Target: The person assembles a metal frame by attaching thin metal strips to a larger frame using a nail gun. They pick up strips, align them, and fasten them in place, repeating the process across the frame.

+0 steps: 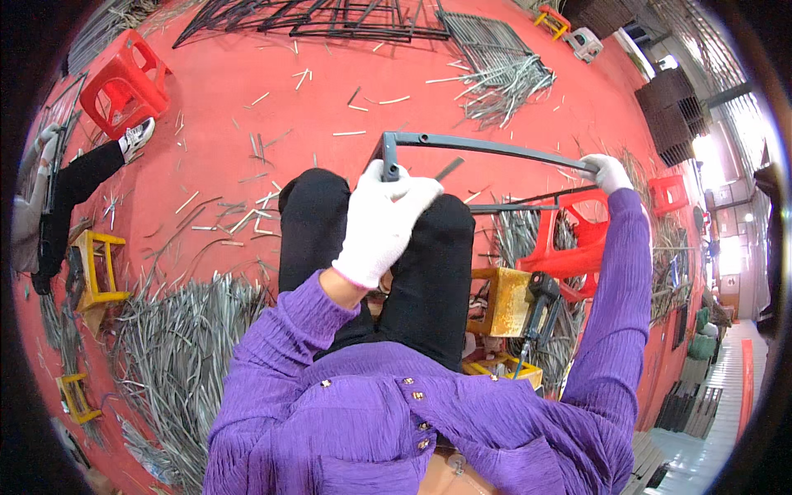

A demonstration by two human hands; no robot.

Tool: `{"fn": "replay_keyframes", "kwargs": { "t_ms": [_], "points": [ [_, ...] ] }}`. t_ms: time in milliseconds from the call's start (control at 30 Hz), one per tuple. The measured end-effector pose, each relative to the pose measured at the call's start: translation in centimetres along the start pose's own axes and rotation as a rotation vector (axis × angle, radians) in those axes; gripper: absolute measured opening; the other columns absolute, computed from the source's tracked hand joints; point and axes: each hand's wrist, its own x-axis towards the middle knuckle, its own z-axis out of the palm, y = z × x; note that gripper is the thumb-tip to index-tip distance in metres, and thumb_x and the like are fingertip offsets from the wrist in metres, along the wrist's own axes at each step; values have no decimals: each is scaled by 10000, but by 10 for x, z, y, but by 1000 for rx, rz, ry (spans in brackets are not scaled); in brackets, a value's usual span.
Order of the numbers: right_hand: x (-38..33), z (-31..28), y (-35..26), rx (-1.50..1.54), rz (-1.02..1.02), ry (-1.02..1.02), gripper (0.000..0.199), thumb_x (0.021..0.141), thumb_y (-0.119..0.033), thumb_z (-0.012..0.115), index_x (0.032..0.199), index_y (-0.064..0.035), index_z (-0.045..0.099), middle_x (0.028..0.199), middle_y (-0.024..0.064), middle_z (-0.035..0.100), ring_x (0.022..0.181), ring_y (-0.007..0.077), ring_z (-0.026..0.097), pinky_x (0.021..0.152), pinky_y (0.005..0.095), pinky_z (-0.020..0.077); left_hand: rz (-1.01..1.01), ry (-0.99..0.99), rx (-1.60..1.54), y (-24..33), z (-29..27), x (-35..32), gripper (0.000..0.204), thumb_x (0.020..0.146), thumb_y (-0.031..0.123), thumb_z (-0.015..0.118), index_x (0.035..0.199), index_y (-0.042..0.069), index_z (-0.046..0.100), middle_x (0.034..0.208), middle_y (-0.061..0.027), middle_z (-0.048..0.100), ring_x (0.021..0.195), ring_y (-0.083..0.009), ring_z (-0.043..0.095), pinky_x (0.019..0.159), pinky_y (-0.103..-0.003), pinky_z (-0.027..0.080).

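Two gloved hands are closed on a grey metal frame (487, 147) held across the knees: the left hand (381, 219) is clamped at its bent corner, the right hand (606, 172) near its far end, likely to steady it level above the red floor (214, 115) strewn with metal strips (177, 346).

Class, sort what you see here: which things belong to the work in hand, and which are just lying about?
In hand:
- grey metal frame piece
- left hand, white-gloved, gripping its corner
- right hand, gripping its far end

Lying about:
- red plastic stool
- yellow stool
- loose grey metal strips
- power drill
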Motion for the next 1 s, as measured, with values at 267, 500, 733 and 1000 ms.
{"fn": "replay_keyframes", "kwargs": {
  "t_ms": [267,500,733,1000],
  "points": [
    [24,1,-7,-379,-116,80,215,785,-54,723,991,-56,663,860,127,664,793,267,650,706,363,504,88,54,-18,-8,7,-19,183,836,194,727,908,25,728,1080,-137,535,888,-195,592,779,-294,478],
    [21,15,-15,-332,-177,264,368,771,-120,750,1116,-102,626,975,123,642,915,263,635,794,352,501,-116,153,-203,-17,-13,-55,185,918,90,613,1058,-9,682,867,-26,600,805,-97,563,757,-224,448],
    [-110,143,-24,-157,-104,853,517,791,-131,706,1277,-70,543,1188,147,588,1114,315,550,974,414,435,-419,-52,-453,-17,-23,-60,205,994,173,467,1078,-8,517,853,-130,664,785,-188,668,725,-299,543],
    [-296,303,43,-247,1067,318,625,716,-259,671,1266,-7,519,1088,276,612,1004,403,609,898,467,475,-193,-73,-280,-13,-20,-62,185,952,146,538,888,8,644,1147,-117,581,1035,-190,596,881,-304,471]
  ]
}}
